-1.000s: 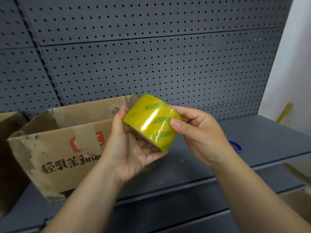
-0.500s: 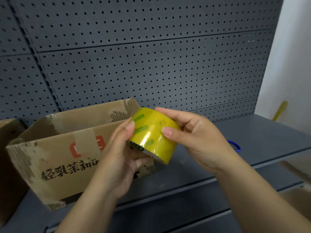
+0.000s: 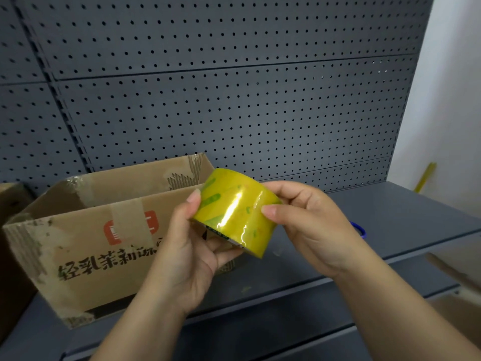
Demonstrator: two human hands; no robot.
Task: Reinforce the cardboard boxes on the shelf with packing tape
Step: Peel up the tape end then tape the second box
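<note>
Both hands, left hand (image 3: 192,246) and right hand (image 3: 309,225), grip the tape roll (image 3: 235,212) before the open cardboard box (image 3: 86,230) on the shelf (image 3: 390,217); no new strip seems applied, so taping remains.

The left forearm (image 3: 135,332) and the right forearm (image 3: 406,308) are both bare, uncovered as far back as the lower edge lets me see. The left hand (image 3: 187,256) and the right hand (image 3: 312,230) are bare as well, with slim fingers and rounded nails grown slightly past the fingertips, carrying a faint natural sheen.
</note>
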